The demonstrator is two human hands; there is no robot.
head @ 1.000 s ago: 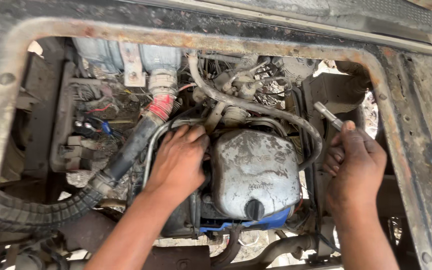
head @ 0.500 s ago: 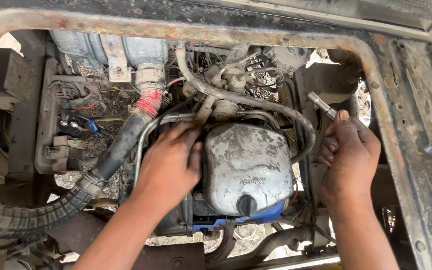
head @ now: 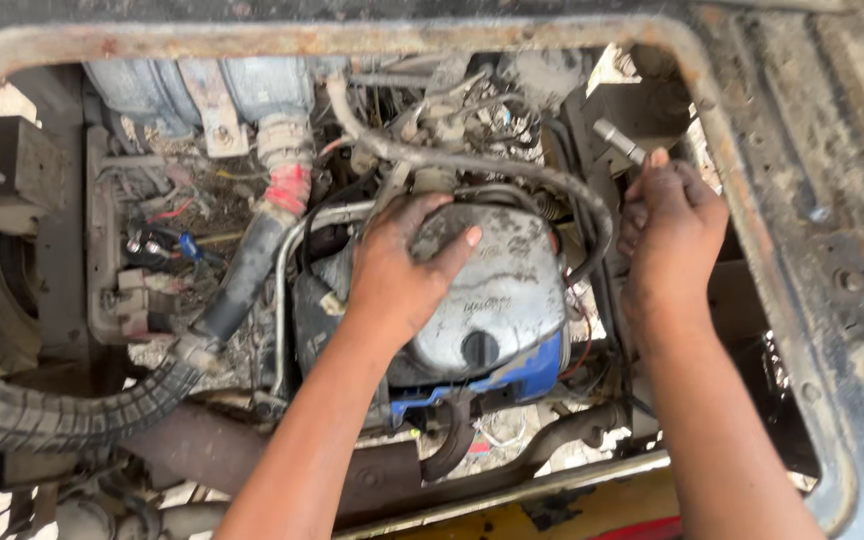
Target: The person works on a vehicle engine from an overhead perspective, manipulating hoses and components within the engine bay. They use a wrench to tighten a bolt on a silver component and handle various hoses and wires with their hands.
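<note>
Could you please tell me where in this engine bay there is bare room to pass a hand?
Gaps are few: a dark opening right of the right hand, against the rusty frame. Centre is crowded: the left hand rests on the grey metal cover, ringed by hoses; wiring fills the left.

A rusty, grimy metal frame (head: 252, 40) rings an open engine bay and carries everything inside it. In the middle sits a dusty grey metal engine cover (head: 497, 290) with a round black cap, on top of a blue part (head: 522, 375). A black ribbed hose (head: 72, 415) runs along the lower left, and tangled wires (head: 167, 235) lie at left.
</note>
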